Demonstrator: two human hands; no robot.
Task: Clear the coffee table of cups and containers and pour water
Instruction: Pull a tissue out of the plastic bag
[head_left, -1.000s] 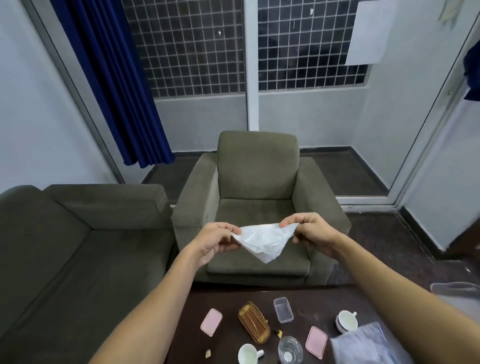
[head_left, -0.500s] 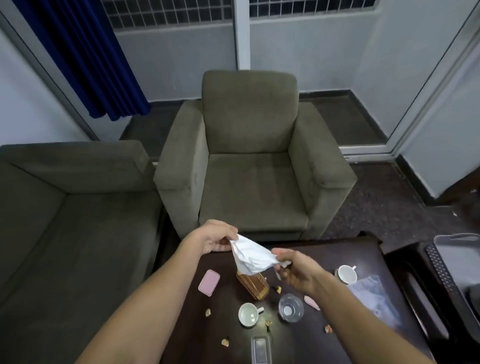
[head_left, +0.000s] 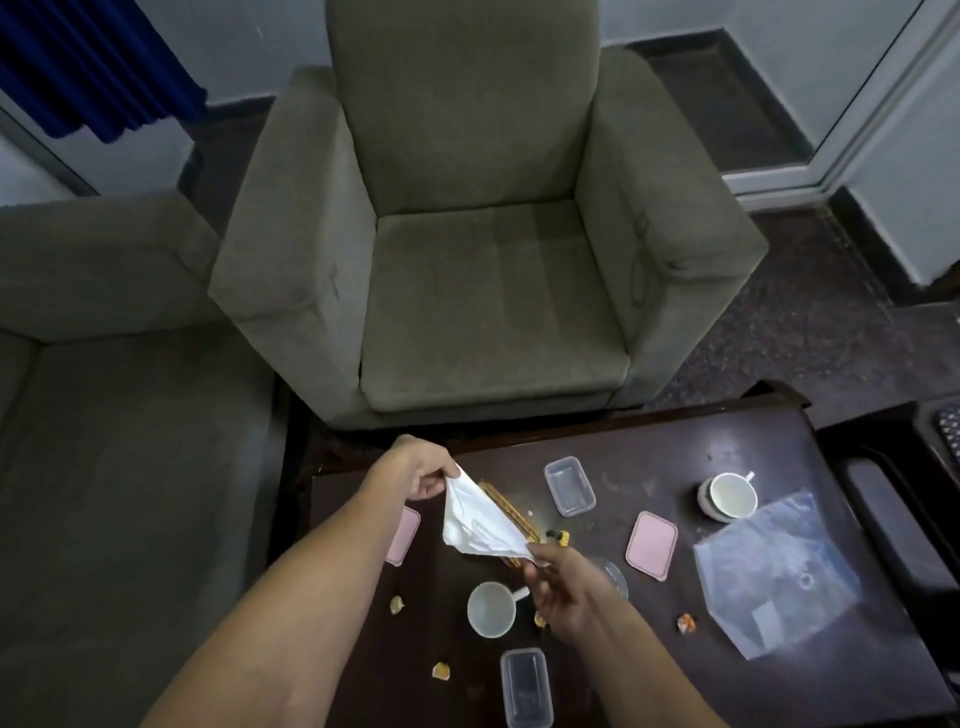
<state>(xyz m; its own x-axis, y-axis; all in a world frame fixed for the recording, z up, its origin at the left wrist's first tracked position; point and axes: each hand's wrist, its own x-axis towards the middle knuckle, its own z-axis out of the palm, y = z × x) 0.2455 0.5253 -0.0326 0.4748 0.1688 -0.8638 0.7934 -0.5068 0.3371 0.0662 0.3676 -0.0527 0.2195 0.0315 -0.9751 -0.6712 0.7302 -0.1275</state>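
Observation:
A thin white plastic bag is stretched between my hands above the dark coffee table. My left hand pinches its upper corner and my right hand pinches its lower corner. On the table stand a white cup near me and another white cup at the right. One clear container lies toward the far side, a second clear container at the near edge. A golden box shows partly behind the bag. My right hand hides most of a clear glass.
Two pink lids and a clear plastic sheet lie on the table, with several small crumpled wrappers scattered about. A grey armchair stands beyond the table, a grey sofa to the left.
My view has tilted down from the window to the table. Both hands have come down with the bag, the right hand dropping lower and nearer to me so the bag hangs slanted.

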